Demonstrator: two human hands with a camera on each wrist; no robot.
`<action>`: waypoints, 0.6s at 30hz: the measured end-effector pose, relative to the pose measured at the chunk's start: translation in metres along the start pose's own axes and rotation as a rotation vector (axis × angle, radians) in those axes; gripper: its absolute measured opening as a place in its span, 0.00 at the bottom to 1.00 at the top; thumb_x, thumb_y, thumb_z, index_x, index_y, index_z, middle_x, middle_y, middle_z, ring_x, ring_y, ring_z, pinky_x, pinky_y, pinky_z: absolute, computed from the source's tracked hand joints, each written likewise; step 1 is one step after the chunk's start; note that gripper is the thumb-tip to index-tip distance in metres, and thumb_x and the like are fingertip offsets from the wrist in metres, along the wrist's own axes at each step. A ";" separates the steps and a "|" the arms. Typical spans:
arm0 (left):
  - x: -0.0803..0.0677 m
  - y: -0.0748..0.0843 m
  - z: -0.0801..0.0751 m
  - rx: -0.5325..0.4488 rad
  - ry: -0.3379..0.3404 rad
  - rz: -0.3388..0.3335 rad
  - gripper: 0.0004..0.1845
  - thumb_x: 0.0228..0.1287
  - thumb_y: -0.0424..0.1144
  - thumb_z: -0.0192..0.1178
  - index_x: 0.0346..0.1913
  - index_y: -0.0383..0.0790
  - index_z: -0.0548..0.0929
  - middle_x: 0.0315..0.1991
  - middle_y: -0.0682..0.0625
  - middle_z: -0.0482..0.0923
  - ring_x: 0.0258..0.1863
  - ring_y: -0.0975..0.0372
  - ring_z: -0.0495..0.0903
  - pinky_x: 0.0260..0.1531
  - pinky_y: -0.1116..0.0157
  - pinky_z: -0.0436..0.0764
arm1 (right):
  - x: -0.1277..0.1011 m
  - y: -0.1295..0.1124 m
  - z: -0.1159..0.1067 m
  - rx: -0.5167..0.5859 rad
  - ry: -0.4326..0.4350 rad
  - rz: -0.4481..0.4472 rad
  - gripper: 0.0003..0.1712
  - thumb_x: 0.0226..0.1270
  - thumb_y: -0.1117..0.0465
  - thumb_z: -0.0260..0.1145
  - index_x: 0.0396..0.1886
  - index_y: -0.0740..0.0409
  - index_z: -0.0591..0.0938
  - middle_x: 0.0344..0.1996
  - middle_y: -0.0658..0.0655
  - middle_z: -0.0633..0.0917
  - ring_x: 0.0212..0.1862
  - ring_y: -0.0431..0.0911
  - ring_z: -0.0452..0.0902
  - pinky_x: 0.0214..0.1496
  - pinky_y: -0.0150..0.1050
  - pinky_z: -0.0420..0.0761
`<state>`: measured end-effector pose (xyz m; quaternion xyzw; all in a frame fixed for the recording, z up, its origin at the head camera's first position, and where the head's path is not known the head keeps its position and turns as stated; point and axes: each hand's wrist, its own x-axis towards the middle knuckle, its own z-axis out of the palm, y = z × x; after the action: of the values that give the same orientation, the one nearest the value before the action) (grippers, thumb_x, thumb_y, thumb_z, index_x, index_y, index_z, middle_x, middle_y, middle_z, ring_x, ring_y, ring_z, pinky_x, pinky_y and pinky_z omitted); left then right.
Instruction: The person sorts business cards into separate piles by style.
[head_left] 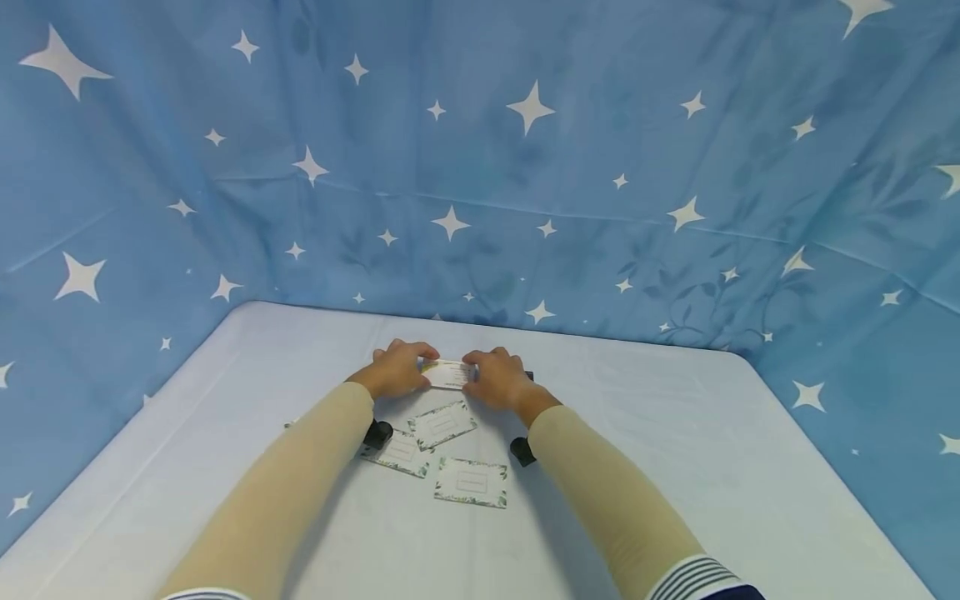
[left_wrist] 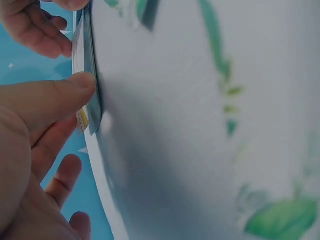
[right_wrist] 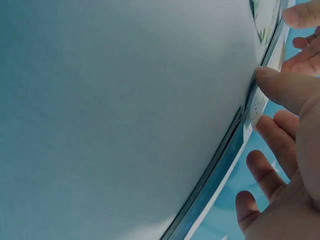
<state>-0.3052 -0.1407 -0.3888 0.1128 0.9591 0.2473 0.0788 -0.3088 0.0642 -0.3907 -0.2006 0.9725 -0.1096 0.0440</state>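
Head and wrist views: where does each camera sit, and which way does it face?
Head: worn high, looking forward and down at the table; both forearms, left hand, right hand holding a card stack.
Left wrist: beside the stack's edge; thumb, fingers.
Right wrist: the opposite edge; thumb, fingers.
Both wrist views share the stack.

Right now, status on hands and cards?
Left hand and right hand pinch a small stack of white leaf-bordered cards. Three loose cards lie nearer. Nothing obstructing.
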 end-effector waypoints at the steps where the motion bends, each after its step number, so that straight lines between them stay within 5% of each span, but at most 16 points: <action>1: 0.000 0.000 -0.001 0.005 -0.007 -0.002 0.27 0.63 0.38 0.70 0.66 0.49 0.78 0.61 0.47 0.75 0.57 0.50 0.67 0.55 0.47 0.60 | 0.001 0.000 0.000 0.005 -0.003 0.008 0.32 0.69 0.49 0.68 0.71 0.49 0.74 0.62 0.57 0.78 0.66 0.57 0.66 0.65 0.56 0.64; 18: 0.003 -0.001 -0.002 0.036 -0.052 -0.014 0.27 0.66 0.40 0.67 0.67 0.48 0.77 0.65 0.48 0.74 0.62 0.50 0.66 0.57 0.46 0.60 | 0.004 0.006 -0.002 0.045 -0.070 0.084 0.33 0.69 0.45 0.67 0.71 0.45 0.74 0.63 0.59 0.76 0.65 0.57 0.65 0.64 0.57 0.64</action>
<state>-0.3089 -0.1419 -0.3879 0.1137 0.9618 0.2263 0.1035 -0.3147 0.0684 -0.3908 -0.1625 0.9752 -0.1226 0.0872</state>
